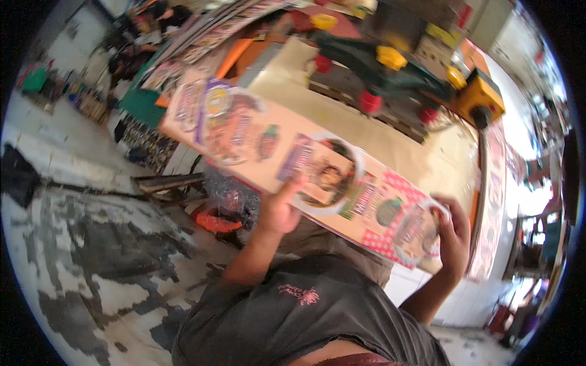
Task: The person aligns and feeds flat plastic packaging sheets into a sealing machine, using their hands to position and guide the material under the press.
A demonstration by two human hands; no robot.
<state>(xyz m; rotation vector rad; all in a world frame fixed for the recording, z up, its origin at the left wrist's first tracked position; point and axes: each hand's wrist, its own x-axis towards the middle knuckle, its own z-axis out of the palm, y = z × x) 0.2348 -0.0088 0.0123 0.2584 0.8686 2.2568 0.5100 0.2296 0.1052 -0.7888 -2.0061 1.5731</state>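
A long printed card panel with food pictures, purple bands and a red checked end slants across in front of my body. My left hand grips its near long edge around the middle, thumb on the printed face. At the panel's right end my right hand is closed on the short edge, fingers curled over it. Motion blurs the panel a little. Its underside and the fingers beneath it are hidden.
Beyond the panel, a machine's dark green frame with yellow knobs and red feet stands over a cream work surface. A yellow box-shaped unit sits at its right. Stacked printed sheets lie far left. Below is an orange-red object beside clear plastic.
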